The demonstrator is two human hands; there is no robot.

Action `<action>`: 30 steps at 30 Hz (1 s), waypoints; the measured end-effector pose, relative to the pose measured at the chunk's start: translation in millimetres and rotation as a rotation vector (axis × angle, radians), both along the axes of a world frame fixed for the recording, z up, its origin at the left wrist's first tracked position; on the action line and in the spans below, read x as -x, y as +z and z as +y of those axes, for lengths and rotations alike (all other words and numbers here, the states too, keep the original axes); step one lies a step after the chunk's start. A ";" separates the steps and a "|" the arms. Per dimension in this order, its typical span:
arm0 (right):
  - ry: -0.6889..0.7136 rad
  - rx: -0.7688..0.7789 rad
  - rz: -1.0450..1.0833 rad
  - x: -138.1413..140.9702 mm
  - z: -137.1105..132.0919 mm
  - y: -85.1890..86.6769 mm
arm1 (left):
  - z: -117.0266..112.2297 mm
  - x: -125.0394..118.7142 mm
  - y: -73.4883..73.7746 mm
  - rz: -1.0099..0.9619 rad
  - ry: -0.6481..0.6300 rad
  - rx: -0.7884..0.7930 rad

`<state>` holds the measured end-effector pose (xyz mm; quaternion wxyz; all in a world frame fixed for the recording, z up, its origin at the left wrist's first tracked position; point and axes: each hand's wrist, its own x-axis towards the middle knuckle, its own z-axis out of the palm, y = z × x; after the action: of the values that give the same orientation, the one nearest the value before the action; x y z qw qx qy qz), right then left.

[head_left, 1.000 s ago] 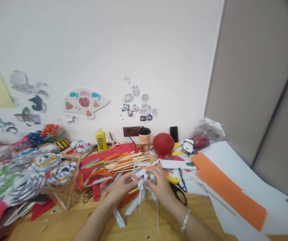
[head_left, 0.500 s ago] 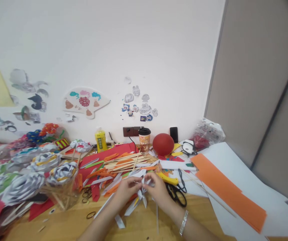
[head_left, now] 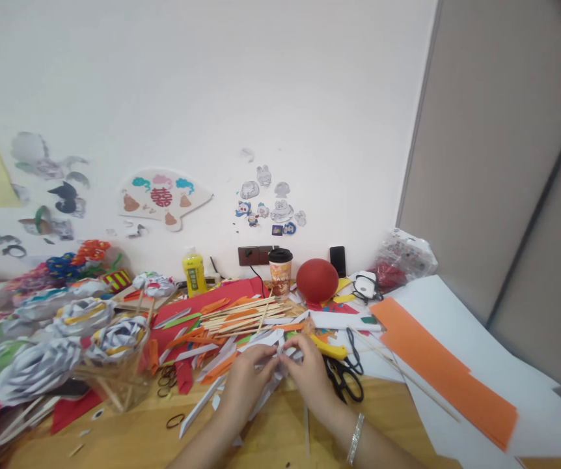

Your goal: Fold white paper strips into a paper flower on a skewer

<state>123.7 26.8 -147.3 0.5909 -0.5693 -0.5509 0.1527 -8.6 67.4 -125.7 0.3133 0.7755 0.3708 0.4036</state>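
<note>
Near the front of the wooden table, my left hand (head_left: pixel 247 379) and my right hand (head_left: pixel 308 372) meet with their fingertips pinched together. Both grip a bundle of folded white paper strips (head_left: pixel 269 389), which is partly hidden behind the fingers. A thin stick (head_left: pixel 306 426) points down below my right hand; whether it joins the paper I cannot tell. Close to my right wrist lie black-handled scissors (head_left: pixel 345 381) and a yellow-handled tool (head_left: pixel 330 348). Beyond the fingers spreads a heap of wooden sticks (head_left: pixel 241 316) and orange, white and green paper strips.
At left, paper flowers (head_left: pixel 41 365) crowd around a clear container (head_left: pixel 119 384) of sticks. A yellow bottle (head_left: pixel 194 273), a lidded cup (head_left: pixel 280 270) and a red balloon (head_left: pixel 317 281) line the wall. Orange paper (head_left: pixel 446 371) rests on white sheets (head_left: pixel 515 384) at right.
The paper bundle has turned in my fingers, and its loose ends show less beneath my hands. My left hand has shifted slightly right and its forearm has swung inward.
</note>
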 end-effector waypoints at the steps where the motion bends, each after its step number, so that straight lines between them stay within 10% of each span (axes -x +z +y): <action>1: 0.006 -0.012 -0.007 0.0 -0.3 0.0 | -0.6 0.1 -0.1 0.008 0.018 -0.012; 21: 0.082 -0.116 -0.167 -6.1 1.2 3.3 | 4.1 7.8 1.4 0.229 -0.079 -0.259; 30: 0.431 0.193 0.210 -15.1 2.2 14.5 | 10.4 13.0 14.2 0.133 -0.291 0.144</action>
<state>138.7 29.0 -132.8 0.5415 -0.4735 -0.5780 0.3854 -21.6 77.8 -111.5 0.3982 0.8214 0.3025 0.2742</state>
